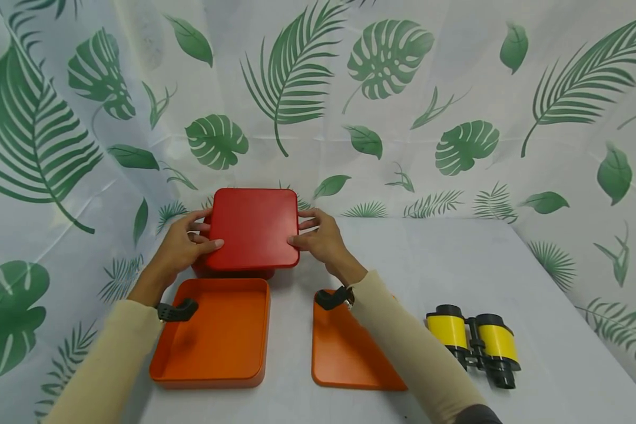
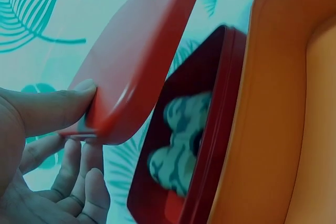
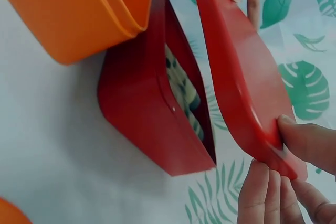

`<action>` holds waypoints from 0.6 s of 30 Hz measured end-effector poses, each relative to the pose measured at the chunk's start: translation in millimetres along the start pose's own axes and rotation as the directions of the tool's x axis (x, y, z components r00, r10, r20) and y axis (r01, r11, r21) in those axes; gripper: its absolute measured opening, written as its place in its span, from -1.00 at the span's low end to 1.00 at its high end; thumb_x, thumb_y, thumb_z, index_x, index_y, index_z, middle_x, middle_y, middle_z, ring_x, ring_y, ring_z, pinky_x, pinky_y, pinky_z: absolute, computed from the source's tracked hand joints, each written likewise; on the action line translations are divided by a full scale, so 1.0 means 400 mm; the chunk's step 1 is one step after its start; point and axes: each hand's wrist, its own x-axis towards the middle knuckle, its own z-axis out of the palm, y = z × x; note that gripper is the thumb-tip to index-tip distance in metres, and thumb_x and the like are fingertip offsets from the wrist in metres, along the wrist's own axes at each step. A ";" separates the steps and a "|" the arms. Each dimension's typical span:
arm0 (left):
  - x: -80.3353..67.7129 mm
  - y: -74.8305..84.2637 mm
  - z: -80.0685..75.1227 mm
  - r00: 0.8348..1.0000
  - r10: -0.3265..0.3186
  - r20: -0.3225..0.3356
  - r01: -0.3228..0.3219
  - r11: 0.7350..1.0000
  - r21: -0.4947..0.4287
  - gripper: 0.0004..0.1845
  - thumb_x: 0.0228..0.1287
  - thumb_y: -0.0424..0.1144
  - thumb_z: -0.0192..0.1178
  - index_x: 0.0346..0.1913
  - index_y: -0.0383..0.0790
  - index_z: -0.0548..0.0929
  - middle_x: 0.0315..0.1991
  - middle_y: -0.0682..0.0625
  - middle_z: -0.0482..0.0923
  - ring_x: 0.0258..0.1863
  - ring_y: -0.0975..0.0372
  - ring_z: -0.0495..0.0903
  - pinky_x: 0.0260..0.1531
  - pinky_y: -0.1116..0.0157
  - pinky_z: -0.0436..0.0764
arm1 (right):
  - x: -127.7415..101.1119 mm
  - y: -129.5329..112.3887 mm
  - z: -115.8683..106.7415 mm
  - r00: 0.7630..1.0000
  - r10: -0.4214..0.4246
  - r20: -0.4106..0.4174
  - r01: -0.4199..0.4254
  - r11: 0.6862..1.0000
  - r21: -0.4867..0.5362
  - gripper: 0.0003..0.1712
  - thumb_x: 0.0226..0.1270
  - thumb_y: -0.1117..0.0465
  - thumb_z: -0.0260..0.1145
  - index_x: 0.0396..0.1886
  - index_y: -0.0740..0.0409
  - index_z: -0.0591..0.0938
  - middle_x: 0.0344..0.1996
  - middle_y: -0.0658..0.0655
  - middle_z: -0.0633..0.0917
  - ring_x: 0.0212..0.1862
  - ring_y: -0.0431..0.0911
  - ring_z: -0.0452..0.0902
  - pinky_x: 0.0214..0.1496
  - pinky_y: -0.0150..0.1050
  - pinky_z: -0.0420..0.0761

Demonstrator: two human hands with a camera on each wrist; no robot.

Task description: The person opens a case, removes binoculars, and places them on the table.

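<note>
Both hands hold a red lid by its two sides. My left hand pinches the left edge, thumb on top and fingers beneath; my right hand grips the right edge the same way. Below the lid stands a red box, mostly covered by it in the head view. Both wrist views show a gap between lid and box. Inside the box lies a pale thing with dark green camouflage-like patches, rounded and soft-looking, partly hidden by the box wall.
An open orange box stands just in front of the red box. To its right an orange lid lies flat, partly under my right forearm. Yellow and black binoculars lie farther right. Leaf-patterned cloth rises behind the white table.
</note>
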 end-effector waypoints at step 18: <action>0.041 0.057 0.117 0.997 0.083 0.006 -0.083 0.995 -0.057 -0.13 0.40 -0.28 0.43 0.67 -0.17 0.23 0.27 -0.35 0.49 -0.03 -0.03 0.62 -0.21 0.49 0.71 | -0.041 0.015 -0.114 0.996 0.008 -0.094 -0.016 0.996 -0.084 -0.23 0.27 0.28 0.60 0.46 0.00 0.54 0.10 0.21 0.63 -0.02 0.06 0.74 -0.02 -0.14 0.84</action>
